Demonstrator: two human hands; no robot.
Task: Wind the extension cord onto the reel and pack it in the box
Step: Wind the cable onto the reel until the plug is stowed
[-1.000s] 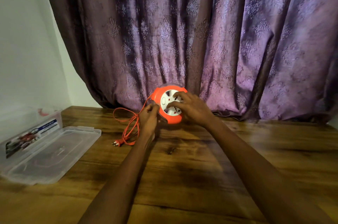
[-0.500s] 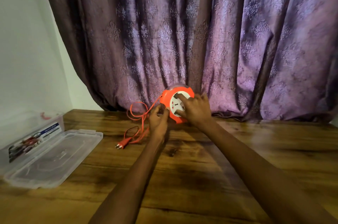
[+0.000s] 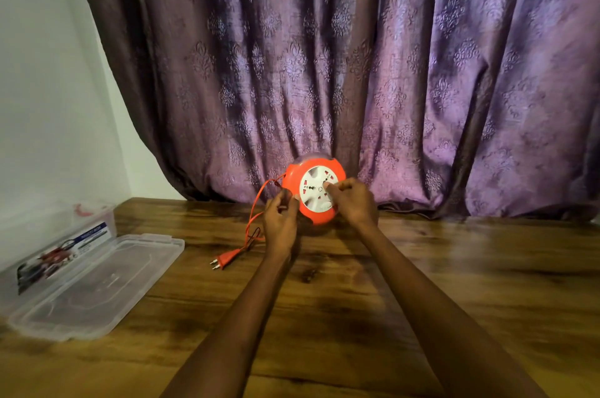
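While both hands hold the reel, the box stands aside.

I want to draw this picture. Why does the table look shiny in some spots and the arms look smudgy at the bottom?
Head view: soft light glints off the polished wooden table; the forearms near the bottom edge are blurred, while the orange reel and plug look sharper; the wide lens bends the wall edge beside the curtain.

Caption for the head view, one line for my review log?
Both hands, left and right, hold the orange reel upright over the table; loose cord and plug trail left.
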